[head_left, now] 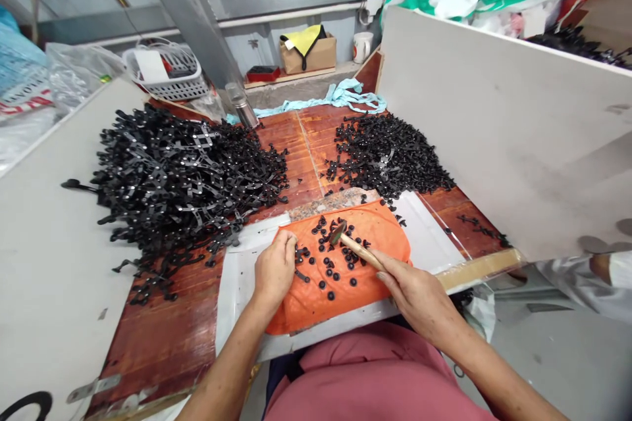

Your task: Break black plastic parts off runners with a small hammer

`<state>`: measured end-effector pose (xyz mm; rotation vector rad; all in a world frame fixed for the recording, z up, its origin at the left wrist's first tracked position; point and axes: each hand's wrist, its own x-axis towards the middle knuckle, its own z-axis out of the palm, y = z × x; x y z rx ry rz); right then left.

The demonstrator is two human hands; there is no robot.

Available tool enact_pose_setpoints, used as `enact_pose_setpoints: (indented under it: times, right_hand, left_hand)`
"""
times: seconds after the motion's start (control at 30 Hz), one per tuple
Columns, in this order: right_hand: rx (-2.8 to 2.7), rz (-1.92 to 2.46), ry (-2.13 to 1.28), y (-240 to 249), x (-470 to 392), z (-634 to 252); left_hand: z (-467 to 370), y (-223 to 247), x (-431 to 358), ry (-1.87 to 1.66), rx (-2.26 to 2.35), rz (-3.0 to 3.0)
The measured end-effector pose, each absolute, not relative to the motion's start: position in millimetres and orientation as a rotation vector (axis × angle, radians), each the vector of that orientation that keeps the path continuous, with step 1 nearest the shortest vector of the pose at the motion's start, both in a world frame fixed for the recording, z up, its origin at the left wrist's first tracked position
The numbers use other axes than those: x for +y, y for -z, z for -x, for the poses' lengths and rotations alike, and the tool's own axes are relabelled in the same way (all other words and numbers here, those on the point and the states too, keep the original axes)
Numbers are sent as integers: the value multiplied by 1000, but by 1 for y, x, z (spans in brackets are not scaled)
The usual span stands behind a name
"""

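My right hand [412,286] is wrapped around the wooden handle of a small hammer [359,250]. The hammer's dark head is over the orange cloth [365,296], among loose black round parts [330,295] scattered there. At the left edge of the cloth, my left hand [276,270] is closed with thumb and fingers pinched together. A thin black linkage piece [302,275] shows beside its fingertips; whether the fingers grip it is hard to make out. Under the cloth lies a pale board [434,230].
A large heap of black hinged parts [182,171] stands at the left, and a heap of small black parts [390,151] at the right. Grey panels [498,125] wall both sides. Behind are a metal-capped bottle [241,105], light blue cloth [345,93] and a white basket [170,82].
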<state>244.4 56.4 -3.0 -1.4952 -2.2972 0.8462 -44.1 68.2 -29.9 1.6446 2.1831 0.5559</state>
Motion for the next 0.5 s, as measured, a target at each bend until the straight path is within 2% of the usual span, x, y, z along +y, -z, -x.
enact_pose_setpoints:
  times: [0.27,0.5]
  right_hand:
    - [-2347,1474,-804,5,57,-240]
    - [-2384,1258,-767,-9,61,-220]
  left_hand:
    - [41,26,69,-298,2275,-1725]
    - [39,27,69,-206,2330,-1737]
